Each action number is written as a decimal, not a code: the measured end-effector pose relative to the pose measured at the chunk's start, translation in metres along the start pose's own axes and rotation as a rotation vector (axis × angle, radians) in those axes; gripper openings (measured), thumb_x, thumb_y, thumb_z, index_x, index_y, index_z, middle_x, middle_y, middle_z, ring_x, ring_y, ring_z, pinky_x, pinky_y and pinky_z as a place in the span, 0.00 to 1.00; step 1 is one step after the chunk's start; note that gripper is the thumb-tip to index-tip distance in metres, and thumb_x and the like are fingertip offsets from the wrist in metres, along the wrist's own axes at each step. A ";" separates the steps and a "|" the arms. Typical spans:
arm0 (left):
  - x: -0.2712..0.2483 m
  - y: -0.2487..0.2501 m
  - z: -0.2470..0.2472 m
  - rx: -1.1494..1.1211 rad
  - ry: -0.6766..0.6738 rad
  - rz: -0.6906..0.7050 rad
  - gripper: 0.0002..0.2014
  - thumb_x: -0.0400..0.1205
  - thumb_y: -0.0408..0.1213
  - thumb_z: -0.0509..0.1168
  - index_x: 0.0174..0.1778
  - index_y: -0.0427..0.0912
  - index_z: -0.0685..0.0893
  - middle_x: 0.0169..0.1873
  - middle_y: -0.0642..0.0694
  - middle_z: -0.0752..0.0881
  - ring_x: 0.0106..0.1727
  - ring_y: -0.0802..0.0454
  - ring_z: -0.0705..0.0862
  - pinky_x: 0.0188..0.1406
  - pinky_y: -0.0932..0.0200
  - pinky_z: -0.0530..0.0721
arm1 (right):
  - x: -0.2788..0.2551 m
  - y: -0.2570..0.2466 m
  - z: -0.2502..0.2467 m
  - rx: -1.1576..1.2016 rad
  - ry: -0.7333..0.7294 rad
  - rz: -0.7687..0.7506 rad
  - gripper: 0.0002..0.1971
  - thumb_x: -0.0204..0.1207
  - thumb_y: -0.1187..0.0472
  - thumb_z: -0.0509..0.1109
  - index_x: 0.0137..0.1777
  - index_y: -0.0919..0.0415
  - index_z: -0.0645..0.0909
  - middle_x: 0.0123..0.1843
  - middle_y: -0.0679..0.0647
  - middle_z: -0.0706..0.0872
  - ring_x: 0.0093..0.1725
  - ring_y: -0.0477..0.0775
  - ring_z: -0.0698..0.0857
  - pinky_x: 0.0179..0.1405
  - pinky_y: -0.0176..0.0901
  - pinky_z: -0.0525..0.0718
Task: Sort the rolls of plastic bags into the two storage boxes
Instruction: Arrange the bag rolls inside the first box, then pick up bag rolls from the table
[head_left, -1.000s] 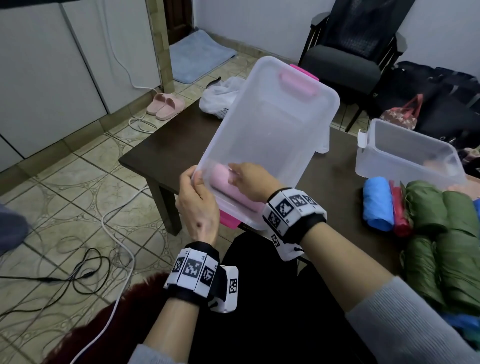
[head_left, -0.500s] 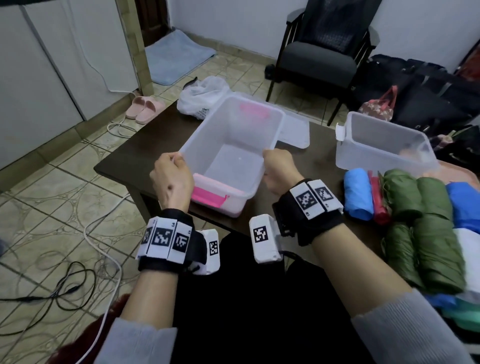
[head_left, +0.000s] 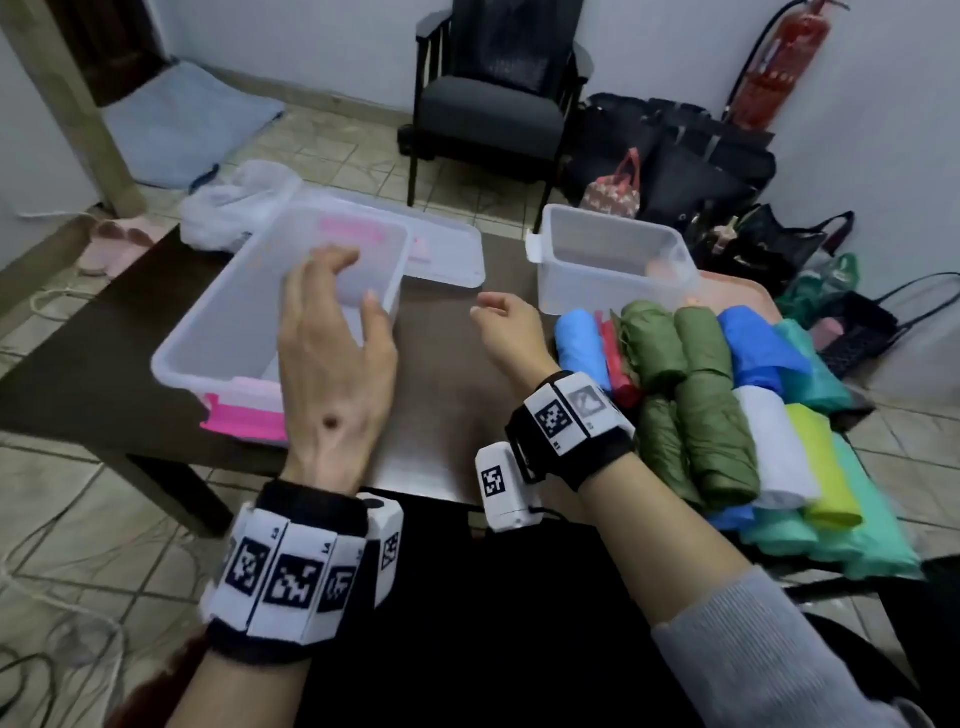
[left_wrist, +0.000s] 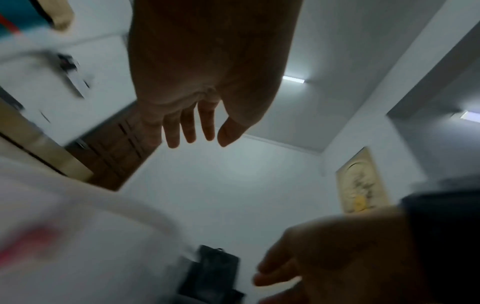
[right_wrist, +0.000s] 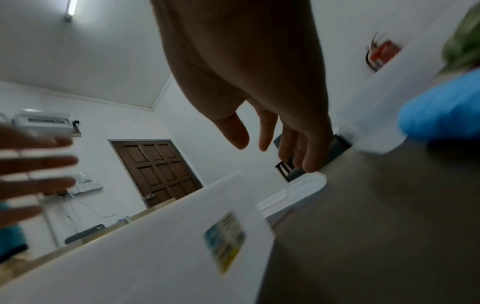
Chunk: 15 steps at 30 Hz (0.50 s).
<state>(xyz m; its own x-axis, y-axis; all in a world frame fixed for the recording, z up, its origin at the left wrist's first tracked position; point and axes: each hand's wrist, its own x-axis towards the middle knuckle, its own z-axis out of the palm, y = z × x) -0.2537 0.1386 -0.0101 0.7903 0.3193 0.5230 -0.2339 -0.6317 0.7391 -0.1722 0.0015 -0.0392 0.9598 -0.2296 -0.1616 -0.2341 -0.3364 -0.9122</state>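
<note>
- We count two clear storage boxes on the dark table (head_left: 452, 405): the near-left box (head_left: 223, 332) with a pink latch, and the far-right box (head_left: 613, 260).
- One lid (head_left: 447, 254) lies flat behind the left box.
- Our left hand (head_left: 332, 358) hovers over the left box, fingers spread, holding nothing.
- Our right hand (head_left: 511, 330) hangs between the boxes, fingers loosely curled, empty.
- The rolls of plastic bags (head_left: 727, 410) lie at the table's right: four green, two clearly blue, one white, one yellow, several teal.
</note>
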 end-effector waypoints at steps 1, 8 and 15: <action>-0.006 0.007 0.013 -0.036 -0.066 0.029 0.15 0.83 0.30 0.60 0.66 0.37 0.77 0.65 0.42 0.77 0.67 0.51 0.72 0.60 0.82 0.56 | 0.001 0.003 -0.016 -0.055 0.038 -0.015 0.17 0.79 0.63 0.64 0.68 0.62 0.77 0.66 0.58 0.81 0.60 0.53 0.81 0.59 0.42 0.76; -0.065 0.001 0.107 -0.033 -0.577 -0.005 0.18 0.84 0.37 0.60 0.69 0.36 0.76 0.73 0.38 0.71 0.77 0.44 0.67 0.76 0.59 0.59 | 0.001 0.039 -0.128 -0.704 0.419 0.086 0.19 0.79 0.54 0.61 0.65 0.62 0.77 0.67 0.65 0.76 0.68 0.67 0.74 0.63 0.52 0.74; -0.090 -0.030 0.143 0.382 -0.820 0.010 0.30 0.86 0.54 0.50 0.81 0.44 0.58 0.83 0.40 0.49 0.84 0.44 0.43 0.80 0.40 0.42 | -0.031 0.081 -0.177 -0.792 0.405 0.513 0.32 0.77 0.52 0.68 0.75 0.65 0.60 0.74 0.66 0.64 0.73 0.67 0.67 0.64 0.59 0.72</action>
<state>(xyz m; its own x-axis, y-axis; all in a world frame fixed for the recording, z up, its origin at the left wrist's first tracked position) -0.2369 0.0281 -0.1400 0.9790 -0.1985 -0.0464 -0.1542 -0.8700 0.4682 -0.2482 -0.1804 -0.0412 0.6253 -0.7571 -0.1891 -0.7774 -0.5833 -0.2354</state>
